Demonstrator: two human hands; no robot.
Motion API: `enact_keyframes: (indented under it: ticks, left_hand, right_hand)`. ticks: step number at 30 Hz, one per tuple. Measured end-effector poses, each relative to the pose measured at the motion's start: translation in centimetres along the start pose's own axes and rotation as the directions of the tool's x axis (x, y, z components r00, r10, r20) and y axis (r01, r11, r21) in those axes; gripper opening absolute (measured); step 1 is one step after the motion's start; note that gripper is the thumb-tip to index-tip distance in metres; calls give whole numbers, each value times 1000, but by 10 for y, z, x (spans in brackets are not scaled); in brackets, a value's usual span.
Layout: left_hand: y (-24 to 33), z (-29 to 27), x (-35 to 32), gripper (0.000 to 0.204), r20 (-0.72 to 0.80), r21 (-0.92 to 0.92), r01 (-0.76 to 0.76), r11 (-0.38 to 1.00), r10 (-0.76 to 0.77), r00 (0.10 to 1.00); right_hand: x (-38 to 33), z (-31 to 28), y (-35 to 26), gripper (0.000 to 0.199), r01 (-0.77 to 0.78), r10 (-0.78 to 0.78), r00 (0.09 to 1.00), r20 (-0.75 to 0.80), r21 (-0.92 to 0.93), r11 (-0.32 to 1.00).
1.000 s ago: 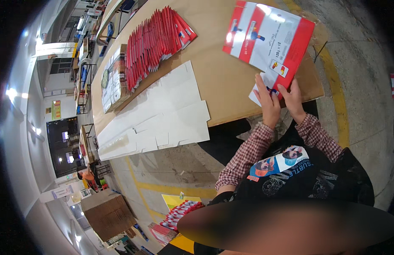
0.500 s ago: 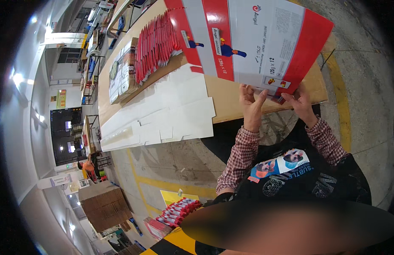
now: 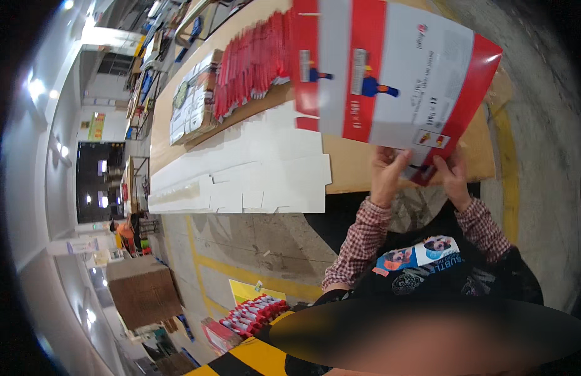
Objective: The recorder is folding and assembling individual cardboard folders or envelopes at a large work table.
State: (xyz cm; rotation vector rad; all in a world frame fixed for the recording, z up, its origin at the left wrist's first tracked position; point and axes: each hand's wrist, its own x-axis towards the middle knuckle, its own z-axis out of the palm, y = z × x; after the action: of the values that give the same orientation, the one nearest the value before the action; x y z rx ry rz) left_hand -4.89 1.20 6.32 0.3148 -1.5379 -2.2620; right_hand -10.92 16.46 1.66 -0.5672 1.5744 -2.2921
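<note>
Above the near edge of the table, I hold up a flat red-and-white printed carton blank (image 3: 397,81) with panels and flaps. My left hand (image 3: 387,175) is closed on its near edge, thumb uppermost. To the right, my right hand (image 3: 454,177) pinches the same near edge, close to a small flap (image 3: 422,174) that hangs down between the hands. My fingertips under the board are hidden. Left of the blank, overlapping white card sheets (image 3: 265,163) lie plain side up on the table.
A row of thin red packages (image 3: 253,66) stands along the brown tabletop (image 3: 350,169), beside a wrapped bundle (image 3: 193,100). On the floor side, red-and-white packs (image 3: 256,313) sit by a yellow sheet (image 3: 253,289). Brown cardboard (image 3: 143,291) is stacked farther left, near another person (image 3: 124,230).
The carton blank and both hands have shifted right and nearer to me. The small flap between my hands shows more now. The whole view has moved slightly too.
</note>
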Motion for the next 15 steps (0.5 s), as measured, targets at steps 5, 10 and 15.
enact_keyframes:
  ticks: [5, 10, 15]
  left_hand:
    - [-34, -18, 11, 34, -189, 165, 274, 947, -242, 952]
    - [-29, -56, -53, 44, -55, 321, 162, 933, -152, 987]
    - [31, -140, -76, 61, -66, 993, 29, 115, 327, 943]
  right_hand:
    - [82, -35, -20, 49, -15, -1, 999, -47, -320, 947]
    - [236, -93, -25, 58, -482, 547, 750, 373, -258, 837]
    - [392, -99, 7, 60, -242, 609, 697, 379, -676, 696]
